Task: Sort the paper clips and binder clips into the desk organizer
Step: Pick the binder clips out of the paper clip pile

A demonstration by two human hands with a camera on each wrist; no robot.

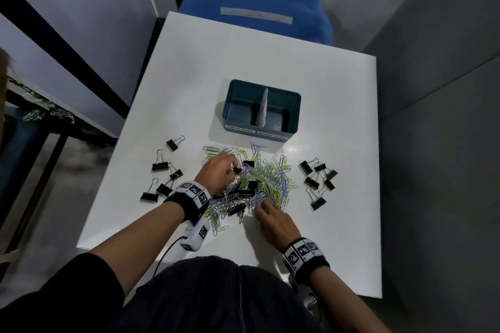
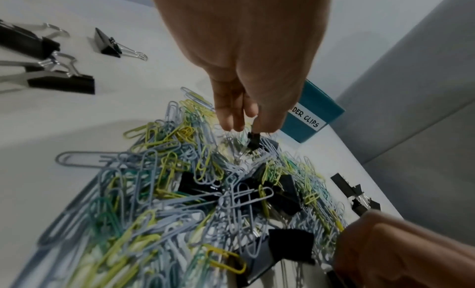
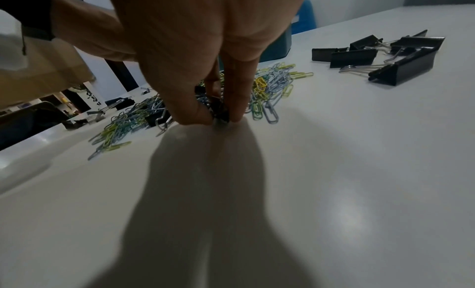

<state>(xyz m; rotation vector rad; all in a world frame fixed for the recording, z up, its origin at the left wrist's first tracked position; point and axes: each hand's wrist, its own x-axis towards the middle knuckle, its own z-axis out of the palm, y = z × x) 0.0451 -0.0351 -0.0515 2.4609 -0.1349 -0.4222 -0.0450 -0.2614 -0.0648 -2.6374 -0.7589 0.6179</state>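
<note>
Left hand (image 2: 246, 85) pinches a small binder clip (image 2: 253, 141) atop the mixed pile (image 1: 251, 184); desk organizer (image 1: 261, 111) lies just beyond that grip. Right hand (image 3: 205, 69) clamps another black clip (image 3: 219, 111) at surface (image 3: 334, 170) level. Recommend lifting straight, shaking off snagged paper clips.

Middle of table (image 1: 338, 105): a dense pile of paper clips (image 1: 267, 178) with binder clips buried in it.
Far side: the desk organizer (image 1: 261, 109) stands just beyond the pile, both compartments open on top.
Left and right: loose binder clips (image 1: 318, 178) flank the pile.
Near edge: bare table.
</note>
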